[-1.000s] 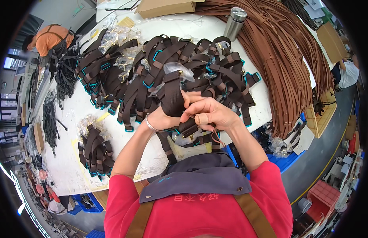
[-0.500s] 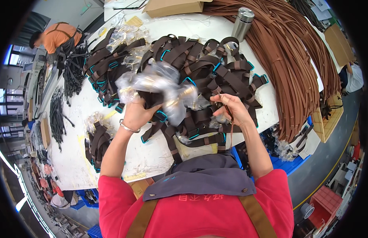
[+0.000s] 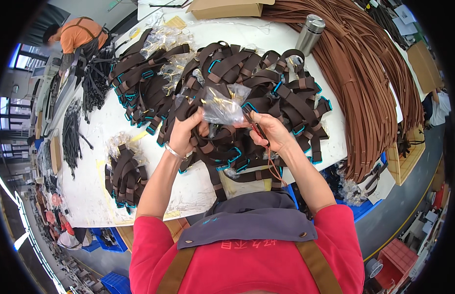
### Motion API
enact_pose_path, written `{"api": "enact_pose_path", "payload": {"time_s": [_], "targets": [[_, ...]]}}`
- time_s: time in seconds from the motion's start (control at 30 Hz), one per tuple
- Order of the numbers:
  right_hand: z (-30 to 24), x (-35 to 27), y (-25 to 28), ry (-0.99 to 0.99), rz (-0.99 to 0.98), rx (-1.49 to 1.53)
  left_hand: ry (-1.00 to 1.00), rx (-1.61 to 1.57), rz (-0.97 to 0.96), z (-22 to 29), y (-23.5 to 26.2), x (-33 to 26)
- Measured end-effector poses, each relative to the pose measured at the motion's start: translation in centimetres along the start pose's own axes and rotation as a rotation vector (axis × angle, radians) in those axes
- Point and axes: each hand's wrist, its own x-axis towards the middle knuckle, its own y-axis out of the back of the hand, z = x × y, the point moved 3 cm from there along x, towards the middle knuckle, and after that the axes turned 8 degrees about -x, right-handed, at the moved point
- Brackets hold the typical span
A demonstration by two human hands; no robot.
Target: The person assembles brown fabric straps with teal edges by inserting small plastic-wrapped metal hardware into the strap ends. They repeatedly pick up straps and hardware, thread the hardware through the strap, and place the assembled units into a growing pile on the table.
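Note:
My left hand point(image 3: 184, 134) is closed around dark brown webbing straps point(image 3: 190, 105). At their upper end is a clear plastic wrapping point(image 3: 225, 105) with gold-coloured metal parts inside, lying between my two hands. My right hand point(image 3: 274, 132) grips a slim dark tool point(image 3: 255, 125) whose exact kind I cannot make out; its tip is close to the wrapping. A thin reddish-brown cord point(image 3: 275, 169) hangs below that hand. Around and beneath both hands spreads a heap of similar straps point(image 3: 306, 93) with bright blue-edged buckles point(image 3: 234, 154).
A smaller bunch of straps point(image 3: 124, 176) lies on the white table point(image 3: 90, 206) at the left. A steel flask point(image 3: 310, 34) stands at the back, beside long brown strips point(image 3: 355, 98). A cardboard box point(image 3: 227, 9) is at the far edge. Another person point(image 3: 80, 34) bends over at the far left.
The plastic wrapping, blurred and swinging before, is now nearly still between my hands. My right hand has moved left toward it, and the dark tool now shows in its fingers.

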Motion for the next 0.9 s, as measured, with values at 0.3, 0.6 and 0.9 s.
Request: {"api": "enact_pose_path", "payload": {"time_s": [0.3,0.6,0.9], "targets": [[-1.1,-1.4,-2.7,-0.01,0.124,-0.79,0.188,-0.075,-0.201,-1.0,-0.2,2.1],[-4.6,-1.7,-4.6,0.187,0.278,-1.027,0.032,-0.007,-0.088,0.6,-0.4,1.0],[-4.2,-1.1,-3.3,0.318,0.394,-1.24,0.001,0.073,-0.134,2.2,-1.0,-0.2]]}}
